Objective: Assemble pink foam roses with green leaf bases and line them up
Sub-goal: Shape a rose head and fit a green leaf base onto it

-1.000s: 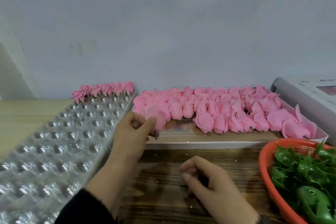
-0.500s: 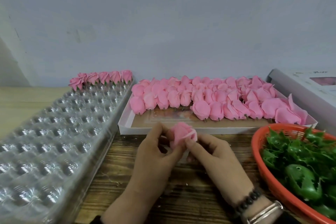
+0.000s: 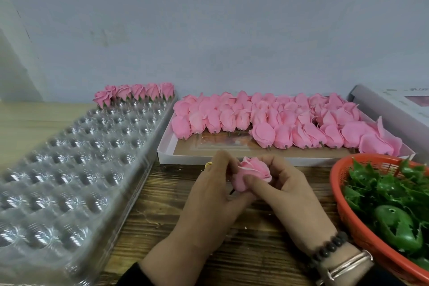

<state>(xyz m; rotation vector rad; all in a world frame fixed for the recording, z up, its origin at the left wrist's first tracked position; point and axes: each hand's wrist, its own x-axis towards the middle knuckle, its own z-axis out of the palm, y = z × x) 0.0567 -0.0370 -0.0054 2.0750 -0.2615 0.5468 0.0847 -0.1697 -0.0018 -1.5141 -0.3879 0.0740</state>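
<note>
A pink foam rose (image 3: 254,173) sits between both hands over the wooden table, just in front of the white box. My left hand (image 3: 209,197) grips its lower part and short stem. My right hand (image 3: 285,190) pinches its petals from the right with thumb and fingers. Several bare pink rose heads (image 3: 267,121) lie in rows in the flat white box (image 3: 166,153). Green leaf bases (image 3: 390,195) fill the orange basket (image 3: 348,223) at right. Several finished roses (image 3: 137,91) with green bases line the far edge of the clear dimpled tray (image 3: 69,176).
The clear tray takes up the whole left side, its cups bare except the far row. A grey-white box (image 3: 394,109) stands at the far right behind the basket. A pale wall runs close behind everything. Bare wooden tabletop (image 3: 162,216) shows between tray and basket.
My left hand lifted a rose head out of the white box and brought it toward me. My right hand rose from the table to meet it; both now hold the rose.
</note>
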